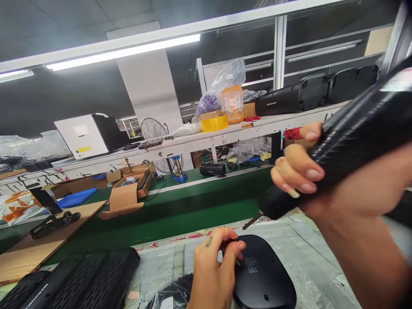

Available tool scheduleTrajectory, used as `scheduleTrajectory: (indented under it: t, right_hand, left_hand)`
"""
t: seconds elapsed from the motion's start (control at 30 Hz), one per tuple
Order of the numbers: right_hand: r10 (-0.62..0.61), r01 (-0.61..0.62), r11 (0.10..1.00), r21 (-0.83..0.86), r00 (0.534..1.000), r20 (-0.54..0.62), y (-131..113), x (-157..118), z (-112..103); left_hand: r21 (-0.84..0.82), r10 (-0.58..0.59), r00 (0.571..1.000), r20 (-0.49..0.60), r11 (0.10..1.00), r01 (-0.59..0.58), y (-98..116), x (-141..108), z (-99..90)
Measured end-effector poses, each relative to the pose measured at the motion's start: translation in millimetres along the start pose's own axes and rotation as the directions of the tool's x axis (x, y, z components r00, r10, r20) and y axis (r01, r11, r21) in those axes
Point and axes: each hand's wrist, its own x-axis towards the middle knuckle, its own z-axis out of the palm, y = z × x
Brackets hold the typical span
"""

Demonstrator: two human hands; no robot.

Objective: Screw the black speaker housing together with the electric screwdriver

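While right hand (pixel 299 165) grips the electric screwdriver (pixel 337 141) above the bench, bit clear of the work, left hand (pixel 214 268) pinches something small at the black oval cover (pixel 262 274): fastening seemingly unfinished.

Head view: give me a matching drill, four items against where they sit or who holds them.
Items:
1. electric screwdriver
2. black oval cover
3. orange bottle
4. open cardboard box

Places:
A. on the upper shelf
B. under the left hand
C. on the green belt
D. in the right hand

Pairs: 1-D, 2-B, 3-A, 4-C
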Motion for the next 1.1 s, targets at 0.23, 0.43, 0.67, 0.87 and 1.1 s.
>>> scheduleTrajectory:
  t: [0.23,0.43,0.67,0.87,1.1]
  right_hand:
    - [0.129,-0.150,0.925,0.348,0.988,0.081,47,-39,-1]
    - [0.081,-0.199,0.711,0.675,0.976,0.202,-1,14,17]
    - [0.106,-0.276,0.595,0.755,0.958,0.266,-29,32,30]
    - [0.019,-0.277,0.584,0.763,0.944,0.328,-26,30,39]
    - [0.135,-0.462,0.542,0.702,0.873,0.469,-29,35,46]
  left_hand:
    - [0.162,0.290,0.957,-0.020,0.945,-0.283,-8,10,-10.9]
    - [0.143,0.327,0.944,-0.047,0.937,-0.318,-7,15,-8.3]
    - [0.343,0.553,0.831,0.056,0.771,-0.536,-8,16,-7.4]
    - [0.577,0.641,0.760,0.109,0.582,-0.574,-11,15,2.9]
    - [0.627,0.566,0.798,0.206,0.550,-0.552,-11,17,5.1]
